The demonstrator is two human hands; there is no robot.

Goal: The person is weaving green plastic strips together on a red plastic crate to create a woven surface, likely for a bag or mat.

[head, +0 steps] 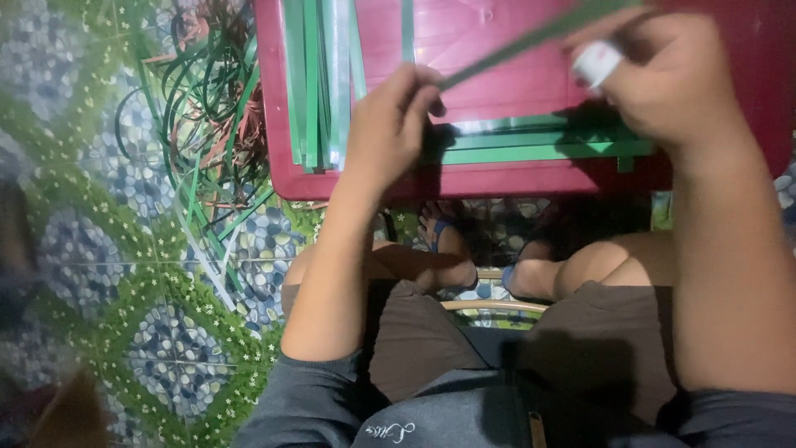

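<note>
two hands are working one flat green strip (531, 37) — the left hand (390, 124) is pinching its lower end, the right hand (655, 75), one finger wrapped in white tape, is gripping the upper end toward 1 o'clock. it is hanging taut above the glossy red plastic desk (497, 178), where two bundles of similar strips are lying — one at 11 o'clock (319, 83), one under the hands (539, 145). curled green offcuts (207, 108) are littering the pebble-patterned floor at 10 o'clock.

1. You sit in a home craft spot: patterned vinyl floor (124, 274) with pebble and flower print.
2. Low red plastic table (497, 178) at 12 o'clock, cut green strips (319, 83) laid on it.
3. Strip offcuts (207, 108) heaped at 10 o'clock.
</note>
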